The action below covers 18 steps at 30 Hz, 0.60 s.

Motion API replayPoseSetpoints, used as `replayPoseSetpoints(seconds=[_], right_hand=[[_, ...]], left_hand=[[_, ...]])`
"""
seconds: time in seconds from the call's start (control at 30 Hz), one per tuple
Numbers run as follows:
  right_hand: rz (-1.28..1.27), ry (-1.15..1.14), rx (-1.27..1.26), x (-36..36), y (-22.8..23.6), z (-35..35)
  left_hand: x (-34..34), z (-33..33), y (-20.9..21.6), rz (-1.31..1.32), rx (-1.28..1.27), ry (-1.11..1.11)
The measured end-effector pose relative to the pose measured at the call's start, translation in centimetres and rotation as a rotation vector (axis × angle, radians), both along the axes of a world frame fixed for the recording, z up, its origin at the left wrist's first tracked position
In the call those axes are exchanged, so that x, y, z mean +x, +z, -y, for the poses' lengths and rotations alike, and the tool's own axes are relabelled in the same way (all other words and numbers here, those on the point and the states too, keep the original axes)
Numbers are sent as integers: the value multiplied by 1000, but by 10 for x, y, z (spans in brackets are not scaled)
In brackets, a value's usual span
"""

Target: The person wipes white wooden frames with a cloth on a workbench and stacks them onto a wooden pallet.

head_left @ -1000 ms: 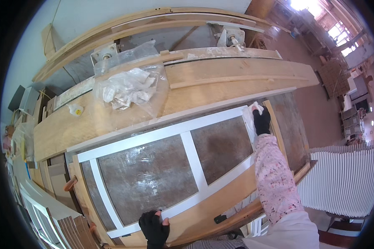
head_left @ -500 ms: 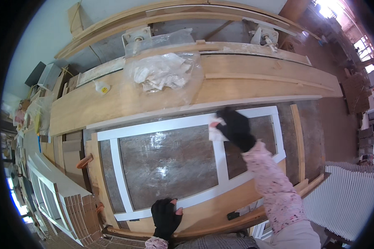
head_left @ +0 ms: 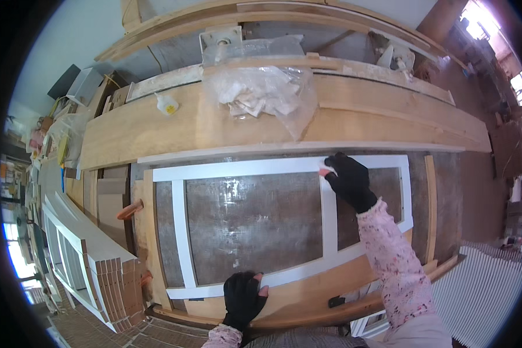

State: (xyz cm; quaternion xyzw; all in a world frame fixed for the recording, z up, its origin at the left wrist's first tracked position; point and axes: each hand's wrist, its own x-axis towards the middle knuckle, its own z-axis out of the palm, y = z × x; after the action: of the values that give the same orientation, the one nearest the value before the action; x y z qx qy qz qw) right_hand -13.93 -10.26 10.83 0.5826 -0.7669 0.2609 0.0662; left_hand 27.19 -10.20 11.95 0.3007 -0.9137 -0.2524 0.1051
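A white rectangular frame (head_left: 182, 232) with two crossbars lies flat on the dark worktop (head_left: 249, 223). My right hand (head_left: 351, 181), in a black fingerless glove, is closed on a crumpled white cloth (head_left: 327, 167). It presses the cloth where the far rail meets the right crossbar; most of the cloth is hidden under the fingers. My left hand (head_left: 243, 300), gloved the same way, rests on the near rail. Its thumb and forefinger lie apart on the white surface, and the other fingers are partly hidden by the glove's back.
Beyond the frame, a wooden board (head_left: 174, 133) carries a clear plastic bag (head_left: 258, 95) of white cloths and a small white bottle (head_left: 167, 104). Orange clamp handles (head_left: 130, 210) stick up at left. Stacked white frames (head_left: 93, 261) stand lower left; white slats (head_left: 481, 284) lie lower right.
The view has shifted, so the bench appears further right. My right hand remains at the far joint, with less cloth showing beneath it. My left hand stays on the near rail.
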Motion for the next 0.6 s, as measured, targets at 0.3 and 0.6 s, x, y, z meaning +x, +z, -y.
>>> replayPoseSetpoints(seconds=[0.3, 0.6], right_hand=[[-16, -57, 201, -22, 17, -9], [23, 97, 239, -20, 2, 4]], left_hand=[[5, 1, -2, 27, -1, 6], [5, 0, -6, 23, 12, 13]])
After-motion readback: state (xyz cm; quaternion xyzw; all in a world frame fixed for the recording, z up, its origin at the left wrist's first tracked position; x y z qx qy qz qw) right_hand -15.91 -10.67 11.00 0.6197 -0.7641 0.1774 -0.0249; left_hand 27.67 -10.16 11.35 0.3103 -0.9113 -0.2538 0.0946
